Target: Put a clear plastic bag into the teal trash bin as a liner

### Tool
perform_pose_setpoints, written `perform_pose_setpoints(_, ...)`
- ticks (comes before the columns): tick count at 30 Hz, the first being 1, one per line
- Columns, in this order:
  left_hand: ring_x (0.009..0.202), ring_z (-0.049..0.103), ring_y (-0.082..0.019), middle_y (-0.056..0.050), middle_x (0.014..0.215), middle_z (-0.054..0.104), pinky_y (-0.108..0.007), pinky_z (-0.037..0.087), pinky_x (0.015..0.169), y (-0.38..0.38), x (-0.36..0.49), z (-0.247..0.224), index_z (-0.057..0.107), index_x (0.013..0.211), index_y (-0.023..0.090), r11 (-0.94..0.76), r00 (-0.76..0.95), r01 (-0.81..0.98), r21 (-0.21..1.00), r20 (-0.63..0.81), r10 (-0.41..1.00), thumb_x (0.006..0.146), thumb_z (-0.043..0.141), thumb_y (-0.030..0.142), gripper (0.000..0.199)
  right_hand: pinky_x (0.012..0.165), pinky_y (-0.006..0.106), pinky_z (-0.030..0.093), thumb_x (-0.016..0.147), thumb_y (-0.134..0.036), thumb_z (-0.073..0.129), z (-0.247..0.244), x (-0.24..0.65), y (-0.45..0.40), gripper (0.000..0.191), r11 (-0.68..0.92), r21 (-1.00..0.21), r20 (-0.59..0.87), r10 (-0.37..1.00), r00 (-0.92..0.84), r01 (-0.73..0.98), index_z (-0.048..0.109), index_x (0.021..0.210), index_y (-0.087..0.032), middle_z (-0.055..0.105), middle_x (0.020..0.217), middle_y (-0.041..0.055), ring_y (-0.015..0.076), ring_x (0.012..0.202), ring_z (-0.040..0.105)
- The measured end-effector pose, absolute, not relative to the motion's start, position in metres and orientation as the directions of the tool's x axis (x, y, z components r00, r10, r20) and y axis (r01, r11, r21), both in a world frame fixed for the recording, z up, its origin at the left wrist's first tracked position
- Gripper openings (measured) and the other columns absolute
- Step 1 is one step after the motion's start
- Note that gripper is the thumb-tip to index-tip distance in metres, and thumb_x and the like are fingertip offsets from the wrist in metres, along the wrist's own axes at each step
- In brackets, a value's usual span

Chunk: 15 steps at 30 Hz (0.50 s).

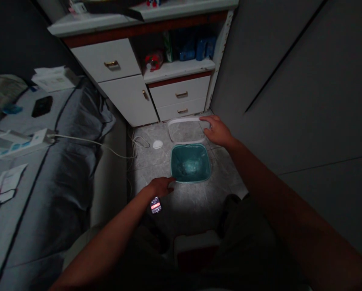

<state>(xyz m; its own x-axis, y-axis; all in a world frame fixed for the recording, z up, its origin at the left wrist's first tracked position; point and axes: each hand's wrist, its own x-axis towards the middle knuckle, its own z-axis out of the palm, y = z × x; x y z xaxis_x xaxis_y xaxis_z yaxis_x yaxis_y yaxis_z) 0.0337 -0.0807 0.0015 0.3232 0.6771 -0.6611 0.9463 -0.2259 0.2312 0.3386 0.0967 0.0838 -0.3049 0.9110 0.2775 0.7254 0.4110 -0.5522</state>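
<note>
A teal plastic bin (pixel 190 165) stands on the grey tiled floor, its mouth facing up and nothing distinct inside it. Along its far side, a white rim ring (pixel 185 142) is raised at an angle, and the floor shows through its opening. My right hand (pixel 216 130) has its index finger and thumb on the right end of that ring. At the near left corner of the bin, my left hand (pixel 162 186) grips the edge, index finger over the rim and thumb lower outside. A smartwatch (pixel 156 205) glows on my left wrist.
White drawers and a cupboard (pixel 126 101) stand ahead, with bottles on an open shelf. A bed (pixel 74 161) at left bears a power strip (pixel 26 143), whose cable (pixel 108 150) runs to the floor. Grey panels (pixel 305 101) rise at right. A white disc (pixel 157 144) lies left of the bin.
</note>
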Motion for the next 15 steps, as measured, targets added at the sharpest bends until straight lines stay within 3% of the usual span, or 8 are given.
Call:
perform_pose_setpoints(4,0.114,0.075,-0.030,-0.009,0.114,0.082,-0.035,0.054,0.094,-0.077,0.032,-0.006,0.056,0.157,0.031,-0.208,0.331,0.942,0.264,-0.630,0.702,0.097,0.059,0.038,0.060,0.118,0.053,0.048,0.089,-0.024,0.062,0.071,0.345,0.102,0.081,0.332,-0.516,0.199,0.943,-0.267,0.790,0.044,0.167,-0.024,0.037,0.170,0.0137,0.0346,0.140,0.057)
perform_pose_setpoints(7,0.111,0.075,-0.029,-0.008,0.112,0.081,-0.033,0.054,0.091,-0.074,0.032,-0.009,0.062,0.152,0.031,-0.212,0.350,0.934,0.287,-0.620,0.703,0.097,0.059,0.039,0.056,0.118,0.054,0.048,0.089,-0.025,0.063,0.065,0.348,0.104,0.087,0.314,-0.514,0.182,0.949,-0.256,0.799,0.036,0.171,-0.025,0.035,0.171,0.0147,0.0361,0.145,0.052)
perform_pose_setpoints(12,0.096,0.075,-0.024,-0.006,0.108,0.081,-0.030,0.053,0.083,-0.056,0.017,-0.020,0.073,0.137,0.030,-0.130,0.372,0.891,0.435,-0.534,0.759,0.095,0.059,0.042,0.046,0.114,0.051,0.051,0.088,-0.024,0.060,0.066,0.350,0.101,0.086,0.337,-0.523,0.222,0.941,-0.257,0.782,0.035,0.170,-0.022,0.038,0.169,0.0152,0.0332,0.141,0.054)
perform_pose_setpoints(15,0.087,0.073,-0.022,-0.006,0.100,0.079,-0.030,0.053,0.081,-0.037,-0.003,-0.032,0.075,0.127,0.025,-0.042,0.293,0.862,0.506,-0.428,0.855,0.096,0.055,0.041,0.041,0.108,0.047,0.053,0.089,-0.024,0.055,0.069,0.355,0.099,0.073,0.282,-0.505,0.253,0.952,-0.172,0.816,0.045,0.162,-0.020,0.046,0.162,0.0166,0.0308,0.131,0.061)
